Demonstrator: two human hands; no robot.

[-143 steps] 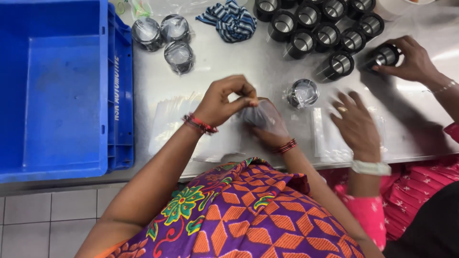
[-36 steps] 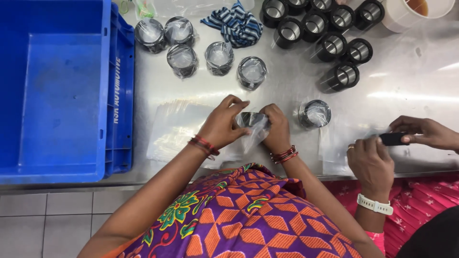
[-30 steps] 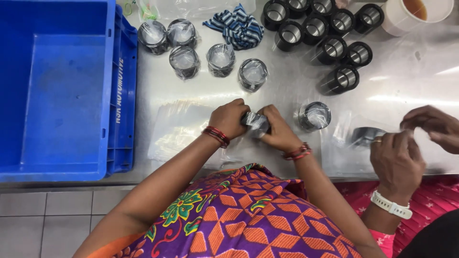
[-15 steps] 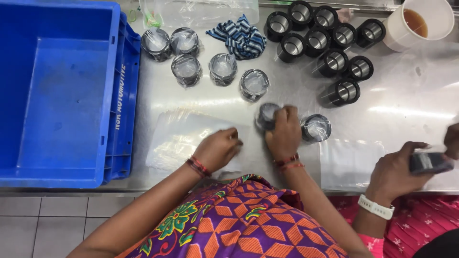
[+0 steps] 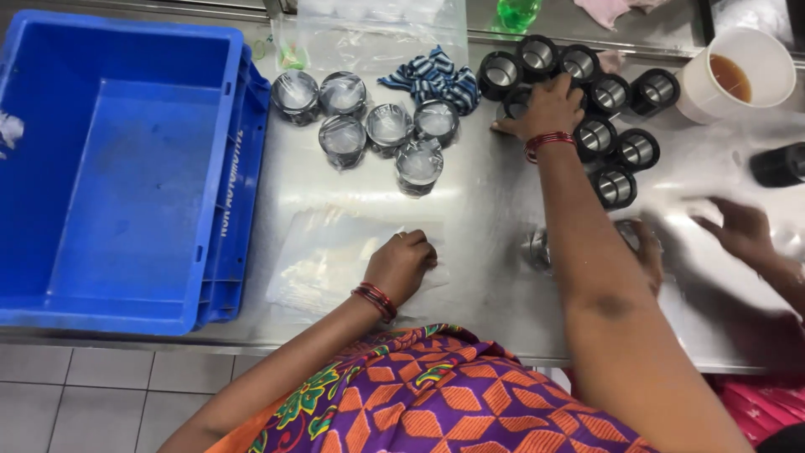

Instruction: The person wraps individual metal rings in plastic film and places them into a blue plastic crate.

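The left hand (image 5: 402,264) rests on a stack of clear plastic bags (image 5: 335,260) on the steel table (image 5: 486,210), its fingers curled in and pinching the top bag. The right hand (image 5: 549,105) reaches far ahead and closes its fingers over one black ring part (image 5: 518,101) in a bunch of black rings (image 5: 616,138). Six wrapped rings (image 5: 377,126) sit ahead of the left hand. A blue crate (image 5: 126,168) stands to its left. Another person's hand (image 5: 742,231) is blurry off to the right.
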